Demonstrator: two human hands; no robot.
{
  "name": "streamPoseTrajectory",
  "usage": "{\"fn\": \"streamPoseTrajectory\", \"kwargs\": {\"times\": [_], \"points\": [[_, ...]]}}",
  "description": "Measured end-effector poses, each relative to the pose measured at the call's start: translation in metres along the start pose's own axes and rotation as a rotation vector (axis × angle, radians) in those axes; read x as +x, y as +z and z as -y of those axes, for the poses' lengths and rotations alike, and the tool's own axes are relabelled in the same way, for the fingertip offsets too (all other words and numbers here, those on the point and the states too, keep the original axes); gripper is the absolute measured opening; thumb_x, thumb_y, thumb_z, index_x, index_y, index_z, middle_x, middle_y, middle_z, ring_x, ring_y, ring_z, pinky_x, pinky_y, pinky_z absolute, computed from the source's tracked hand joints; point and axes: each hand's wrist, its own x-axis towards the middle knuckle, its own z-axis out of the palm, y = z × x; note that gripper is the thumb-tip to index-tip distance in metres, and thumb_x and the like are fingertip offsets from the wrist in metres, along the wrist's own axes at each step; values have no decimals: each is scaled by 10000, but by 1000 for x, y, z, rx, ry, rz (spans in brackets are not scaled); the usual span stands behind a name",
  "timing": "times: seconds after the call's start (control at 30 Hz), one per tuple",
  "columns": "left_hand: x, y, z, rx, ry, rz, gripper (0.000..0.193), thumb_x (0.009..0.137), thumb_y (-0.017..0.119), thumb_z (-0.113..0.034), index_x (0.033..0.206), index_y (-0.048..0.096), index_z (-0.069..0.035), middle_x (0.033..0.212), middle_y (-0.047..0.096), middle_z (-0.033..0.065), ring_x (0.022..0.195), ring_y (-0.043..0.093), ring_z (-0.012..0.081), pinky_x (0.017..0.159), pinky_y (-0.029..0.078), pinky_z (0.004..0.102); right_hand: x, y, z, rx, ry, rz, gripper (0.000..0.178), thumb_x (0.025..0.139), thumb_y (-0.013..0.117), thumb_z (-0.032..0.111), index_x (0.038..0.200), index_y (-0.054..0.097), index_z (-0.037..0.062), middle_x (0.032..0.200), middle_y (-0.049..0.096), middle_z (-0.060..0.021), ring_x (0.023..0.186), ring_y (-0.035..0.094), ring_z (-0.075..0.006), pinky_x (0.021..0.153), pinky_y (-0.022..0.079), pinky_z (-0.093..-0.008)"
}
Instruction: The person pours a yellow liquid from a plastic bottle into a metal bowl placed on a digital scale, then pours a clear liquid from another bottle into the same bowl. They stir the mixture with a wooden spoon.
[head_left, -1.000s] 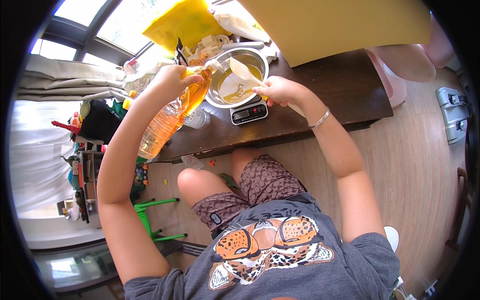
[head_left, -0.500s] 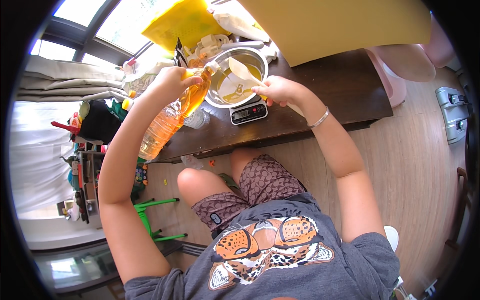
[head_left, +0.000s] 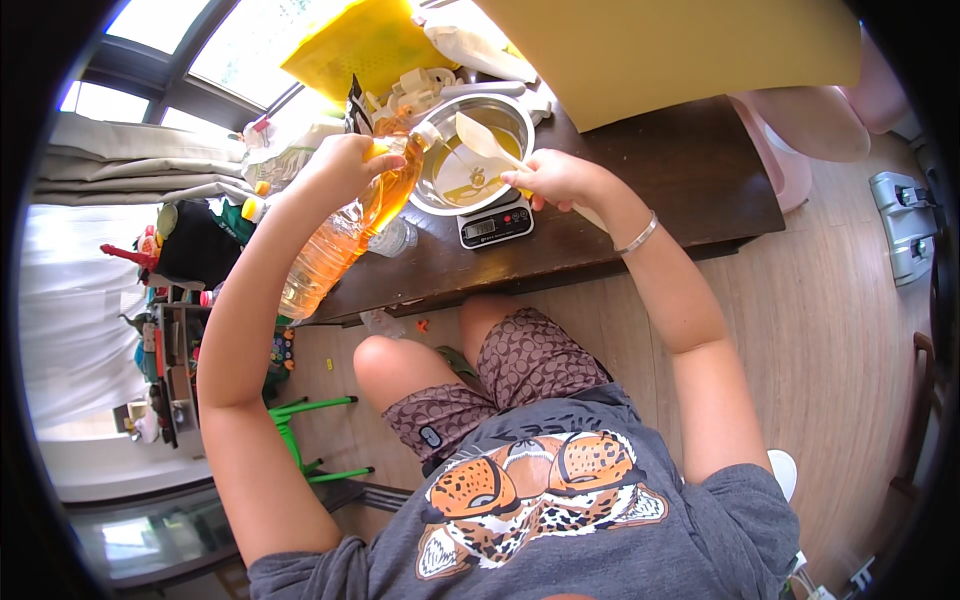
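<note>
My left hand [head_left: 352, 163] is wrapped round a large clear bottle of amber oil [head_left: 338, 245], tilted so its mouth hangs over the left side of a steel bowl [head_left: 512, 118]. A thin stream runs from the mouth into yellowish liquid in the bowl. My right hand [head_left: 560, 180] grips the handle of a pale spatula [head_left: 483, 138], its blade held over the bowl. Under the bowl sits a small kitchen scale [head_left: 497, 228] with a black front panel and a lit display. A clear plastic cup [head_left: 394, 238] stands beside the scale, partly behind the bottle.
The dark wooden table [head_left: 660, 180] carries all this. A large tan board [head_left: 690, 60] overhangs its far right, and a yellow bag [head_left: 360, 48] stands at the back left. Pink chairs [head_left: 790, 175] are at the right, a green stool [head_left: 310, 405] at the lower left.
Both hands, the bottle and the spatula keep nearly the same place. The thin stream still falls into the bowl.
</note>
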Motion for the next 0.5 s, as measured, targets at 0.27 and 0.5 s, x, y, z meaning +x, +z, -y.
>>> {"fn": "streamPoseTrajectory", "kwargs": {"times": [0.27,0.5], "points": [[-1,0,-3,32,20,-9,591,847,654,-525,802,617,64,725,613,197,661,588,288,636,452,403,-1,1,1,-2,7,-5,442,932,542,477,852,606,47,651,557,-29,526,461,-102,431,360,-258],[-3,1,-3,20,16,-11,588,847,653,-524,802,613,61,723,608,199,663,587,288,641,453,398,-3,0,1,-1,4,-10,440,935,541,475,845,604,48,639,555,-27,505,446,-101,425,350,-255]]}}
